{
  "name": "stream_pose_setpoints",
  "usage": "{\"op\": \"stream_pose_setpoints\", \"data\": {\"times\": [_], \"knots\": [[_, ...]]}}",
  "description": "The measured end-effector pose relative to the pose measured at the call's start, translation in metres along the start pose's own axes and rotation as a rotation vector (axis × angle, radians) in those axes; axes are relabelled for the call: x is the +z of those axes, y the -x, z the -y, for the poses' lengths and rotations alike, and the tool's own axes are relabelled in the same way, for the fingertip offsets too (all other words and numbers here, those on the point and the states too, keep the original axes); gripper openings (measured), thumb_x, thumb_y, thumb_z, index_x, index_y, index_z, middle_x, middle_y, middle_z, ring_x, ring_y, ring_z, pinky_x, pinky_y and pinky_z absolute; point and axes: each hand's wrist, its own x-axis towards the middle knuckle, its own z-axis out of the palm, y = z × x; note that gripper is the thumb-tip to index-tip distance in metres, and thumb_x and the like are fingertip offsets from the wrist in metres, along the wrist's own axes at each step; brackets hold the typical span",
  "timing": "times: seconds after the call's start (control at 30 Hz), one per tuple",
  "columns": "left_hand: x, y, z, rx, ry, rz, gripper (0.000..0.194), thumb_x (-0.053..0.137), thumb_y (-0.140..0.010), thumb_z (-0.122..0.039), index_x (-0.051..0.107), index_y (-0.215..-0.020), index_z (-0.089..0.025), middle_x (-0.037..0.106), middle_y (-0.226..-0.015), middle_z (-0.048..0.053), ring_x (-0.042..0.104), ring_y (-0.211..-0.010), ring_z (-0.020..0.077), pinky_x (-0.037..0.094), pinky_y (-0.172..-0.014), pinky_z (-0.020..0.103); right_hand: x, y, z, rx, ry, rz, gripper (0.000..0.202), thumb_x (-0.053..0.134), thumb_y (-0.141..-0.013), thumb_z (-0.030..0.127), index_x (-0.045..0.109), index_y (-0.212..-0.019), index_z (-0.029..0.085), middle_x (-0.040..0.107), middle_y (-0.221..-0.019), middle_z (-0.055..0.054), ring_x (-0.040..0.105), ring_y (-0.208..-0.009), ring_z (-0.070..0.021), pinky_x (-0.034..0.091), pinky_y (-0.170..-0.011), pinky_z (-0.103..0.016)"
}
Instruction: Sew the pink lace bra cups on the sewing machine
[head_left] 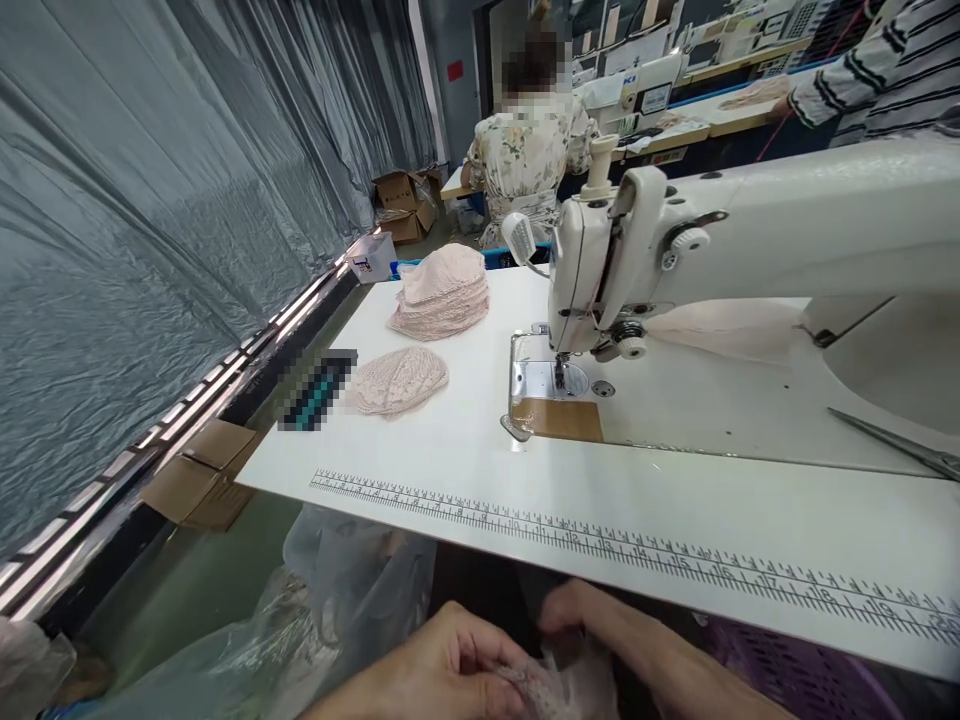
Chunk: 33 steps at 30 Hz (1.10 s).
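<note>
Below the front edge of the white sewing table point(465, 470), my left hand point(457, 665) pinches a pale pink lace piece point(551, 690) between thumb and curled fingers. My right hand point(574, 607) is closed on the same piece from the other side, its fingertips partly hidden. Much of the lace runs off the bottom of the view. On the table, a stack of pale pink lace cups point(442, 295) sits towards the back left, and a smaller flat lace cup pile point(401, 382) lies in front of it. Both hands are apart from these piles.
A white sewing machine point(720, 235) fills the table's right side, with metal scissors point(900, 445) beside it. Plastic bags point(352, 570) hang left of my hands; a purple basket point(795, 670) stands right. Cardboard boxes point(202, 475) lie on the floor. A person point(525, 150) sits ahead.
</note>
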Motion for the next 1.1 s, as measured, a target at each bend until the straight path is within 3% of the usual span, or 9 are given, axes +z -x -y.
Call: {"op": "stream_pose_setpoints", "data": {"times": [0.1,0.23,0.43,0.57,0.7,0.8,0.87,0.97,1.1], "knots": [[-0.004,0.004,0.003,-0.002,-0.032,0.027,0.053,0.071,-0.071,-0.059,0.073,-0.103,-0.016,0.073,-0.09,0.01,0.066,-0.079,0.0176,0.048,-0.076,0.024,-0.003,-0.009,0.011,-0.116,0.047,0.105,0.07,0.073,-0.066,0.011,0.051,-0.13,0.03,0.059,-0.121,-0.004,0.055,-0.11,-0.0216,0.042,-0.093,-0.029],[-0.009,0.009,0.006,0.013,0.018,-0.018,0.049,0.073,-0.071,-0.056,0.074,-0.099,-0.015,0.073,-0.086,0.01,0.066,-0.076,0.0161,0.048,-0.071,0.021,-0.005,-0.016,0.02,-0.034,0.148,0.177,0.043,0.073,-0.067,0.019,0.064,-0.108,0.025,0.061,-0.091,-0.001,0.057,-0.085,-0.0196,0.045,-0.072,-0.028],[-0.014,0.014,0.016,0.026,0.1,-0.134,0.046,0.076,-0.069,-0.052,0.075,-0.093,-0.012,0.073,-0.082,0.011,0.066,-0.074,0.0152,0.047,-0.07,0.021,0.006,-0.01,0.009,0.074,0.013,0.087,0.028,0.068,-0.069,0.015,0.062,-0.094,0.026,0.058,-0.094,0.003,0.056,-0.087,-0.0158,0.041,-0.075,-0.024],[-0.013,0.014,0.012,0.001,-0.023,-0.102,0.043,0.079,-0.068,-0.045,0.074,-0.097,-0.013,0.071,-0.077,0.007,0.06,-0.066,0.0108,0.042,-0.062,0.016,0.015,-0.015,0.009,0.146,-0.034,0.074,0.018,0.068,-0.068,0.015,0.065,-0.082,0.025,0.057,-0.089,0.003,0.055,-0.087,-0.0154,0.039,-0.073,-0.023],[-0.003,0.004,0.004,-0.072,-0.223,-0.149,0.023,0.08,-0.065,-0.029,0.077,-0.083,-0.015,0.068,-0.066,0.0,0.054,-0.059,0.0088,0.039,-0.057,0.015,0.011,-0.022,0.012,0.065,0.009,0.108,0.005,0.068,-0.073,0.018,0.069,-0.076,0.022,0.057,-0.075,0.004,0.053,-0.083,-0.0153,0.036,-0.069,-0.023],[0.002,-0.003,0.001,-0.08,-0.261,-0.202,0.011,0.072,-0.071,-0.024,0.078,-0.076,-0.015,0.068,-0.062,0.001,0.054,-0.058,0.0093,0.039,-0.057,0.016,0.004,-0.021,0.008,0.004,-0.009,0.176,0.014,0.061,-0.083,0.023,0.07,-0.073,0.019,0.052,-0.061,0.004,0.052,-0.07,-0.0128,0.036,-0.061,-0.021],[0.003,-0.003,0.001,-0.094,-0.235,-0.218,0.012,0.069,-0.071,-0.021,0.078,-0.076,-0.014,0.069,-0.064,0.002,0.057,-0.059,0.0109,0.041,-0.058,0.017,0.003,-0.018,0.002,0.019,-0.011,0.178,0.006,0.067,-0.079,0.024,0.072,-0.08,0.02,0.059,-0.07,0.003,0.055,-0.074,-0.0143,0.039,-0.065,-0.022],[-0.001,0.001,0.002,-0.122,-0.167,-0.211,0.016,0.069,-0.071,-0.025,0.078,-0.076,-0.014,0.069,-0.067,0.003,0.059,-0.063,0.0129,0.045,-0.062,0.019,0.009,-0.015,-0.005,0.073,0.026,0.114,0.017,0.076,-0.068,0.019,0.072,-0.084,0.023,0.065,-0.087,0.002,0.057,-0.091,-0.0191,0.04,-0.076,-0.027],[-0.006,0.008,0.004,-0.174,-0.177,-0.124,0.024,0.076,-0.065,-0.03,0.078,-0.085,-0.017,0.064,-0.061,-0.002,0.05,-0.055,0.0086,0.038,-0.053,0.016,0.019,-0.02,-0.006,0.051,0.031,0.109,0.006,0.07,-0.072,0.017,0.07,-0.073,0.022,0.065,-0.08,0.003,0.057,-0.089,-0.0181,0.039,-0.074,-0.027]]}}
